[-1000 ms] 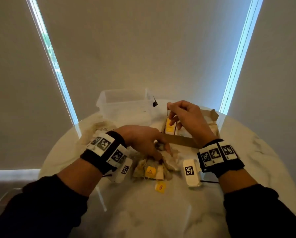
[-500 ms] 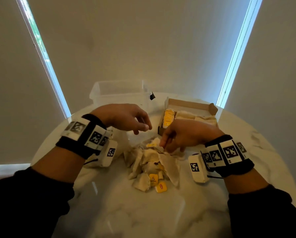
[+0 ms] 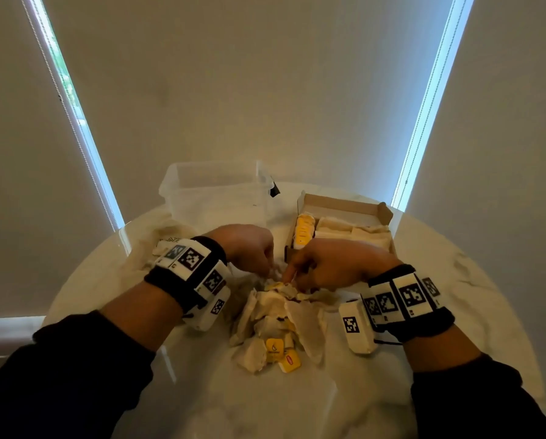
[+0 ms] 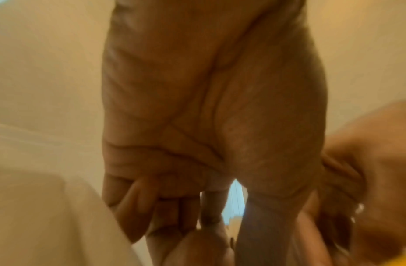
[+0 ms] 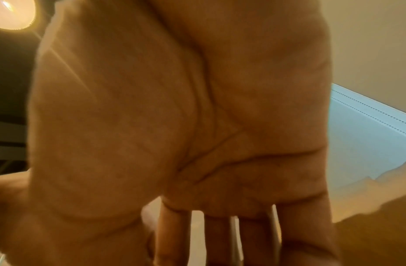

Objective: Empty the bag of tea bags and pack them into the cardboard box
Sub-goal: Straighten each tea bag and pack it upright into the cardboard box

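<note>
Head view: I am looking down at one round marble table (image 3: 344, 407) on which a single heap of loose tea bags (image 3: 274, 324) is lying near the centre. In the heap I am counting two yellow tags (image 3: 281, 354) at the near edge; the number of bags themselves I cannot count, as they are overlapping. My left hand (image 3: 249, 248) and right hand (image 3: 331, 264) are meeting, fingers pointing down, at the far edge of the heap. The right fingertips are touching the topmost bags and appear to be pinching at one, but I cannot tell whether a bag is actually caught. The left hand's fingers are curling downward beside it; what they are holding, if anything, is hidden.

One open cardboard box (image 3: 344, 202) is sitting just beyond the right hand, holding a row of yellow-tagged tea bags (image 3: 303, 231) at its left end and pale bags filling the rest. One clear plastic tub (image 3: 214, 191) is standing to the box's left, beyond the left hand. A crumpled pale bag (image 3: 167, 239) is lying under the left wrist.

Left wrist view: the left hand (image 4: 208, 117) is showing its palm, fingers (image 4: 138, 207) curling inward; blurred. Right wrist view: the right hand (image 5: 174, 117) is showing its palm with fingers (image 5: 174, 234) extending downward, tips out of view.
</note>
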Demonstrator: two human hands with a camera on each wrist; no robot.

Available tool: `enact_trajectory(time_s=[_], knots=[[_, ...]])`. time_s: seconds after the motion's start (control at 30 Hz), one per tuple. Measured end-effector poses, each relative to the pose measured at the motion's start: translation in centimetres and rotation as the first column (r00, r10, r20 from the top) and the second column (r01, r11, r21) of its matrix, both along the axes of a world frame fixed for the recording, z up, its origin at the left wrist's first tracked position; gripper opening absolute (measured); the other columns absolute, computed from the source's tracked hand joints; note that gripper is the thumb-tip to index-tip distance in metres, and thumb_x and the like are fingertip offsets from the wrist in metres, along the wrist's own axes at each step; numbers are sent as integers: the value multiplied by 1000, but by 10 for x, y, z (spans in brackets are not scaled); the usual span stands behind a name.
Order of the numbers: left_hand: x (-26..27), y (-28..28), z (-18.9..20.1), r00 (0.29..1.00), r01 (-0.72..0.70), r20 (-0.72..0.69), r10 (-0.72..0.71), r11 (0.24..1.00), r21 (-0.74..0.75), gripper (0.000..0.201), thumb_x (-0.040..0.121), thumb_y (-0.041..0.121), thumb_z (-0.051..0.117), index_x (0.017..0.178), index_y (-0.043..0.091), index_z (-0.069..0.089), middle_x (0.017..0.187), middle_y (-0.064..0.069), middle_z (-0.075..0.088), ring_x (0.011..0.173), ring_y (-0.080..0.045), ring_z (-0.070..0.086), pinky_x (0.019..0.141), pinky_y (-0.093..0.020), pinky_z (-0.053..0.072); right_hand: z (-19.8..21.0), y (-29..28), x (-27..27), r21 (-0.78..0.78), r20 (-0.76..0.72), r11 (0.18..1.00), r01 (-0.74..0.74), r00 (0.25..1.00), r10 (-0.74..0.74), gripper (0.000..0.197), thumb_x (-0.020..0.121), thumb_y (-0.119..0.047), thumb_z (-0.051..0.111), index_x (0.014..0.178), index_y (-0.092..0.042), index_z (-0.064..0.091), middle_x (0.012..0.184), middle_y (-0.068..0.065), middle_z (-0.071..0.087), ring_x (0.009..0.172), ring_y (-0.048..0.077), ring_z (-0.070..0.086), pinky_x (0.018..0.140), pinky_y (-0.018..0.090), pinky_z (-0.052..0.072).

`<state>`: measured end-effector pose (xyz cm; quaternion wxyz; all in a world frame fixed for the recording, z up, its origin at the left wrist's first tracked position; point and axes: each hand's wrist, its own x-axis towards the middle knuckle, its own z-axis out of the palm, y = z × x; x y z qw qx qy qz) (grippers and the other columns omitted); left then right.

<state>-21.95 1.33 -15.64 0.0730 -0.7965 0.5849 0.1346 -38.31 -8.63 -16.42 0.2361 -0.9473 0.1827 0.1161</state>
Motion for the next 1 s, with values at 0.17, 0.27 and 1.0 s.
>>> enact_trajectory(time_s=[0.17,0.27,1.0], knots=[[15,23,35,980,3,-194,-48,974,-226,17,99,37,73,113,30,69,118,9,71,109,-12,66,99,-38,54,14,-2,-14,1,238,994,111,965,-108,17,100,-36,69,104,-47,82,96,-24,76,79,-8,67,79,22,50],[19,33,44,927,-22,-358,-110,939,-344,15,99,34,73,113,29,69,116,7,75,110,-13,69,105,-43,55,15,-7,-12,109,512,957,269,810,-286,14,94,-45,74,108,-45,75,104,-25,72,82,-4,68,78,25,49],[23,25,-14,470,-607,-827,-308,568,-556,31,99,39,72,120,16,74,110,-2,80,99,-16,77,89,-40,63,1,-4,9,856,435,515,47,473,-766,20,101,-6,68,119,4,68,110,23,78,92,29,81,75,26,66]])
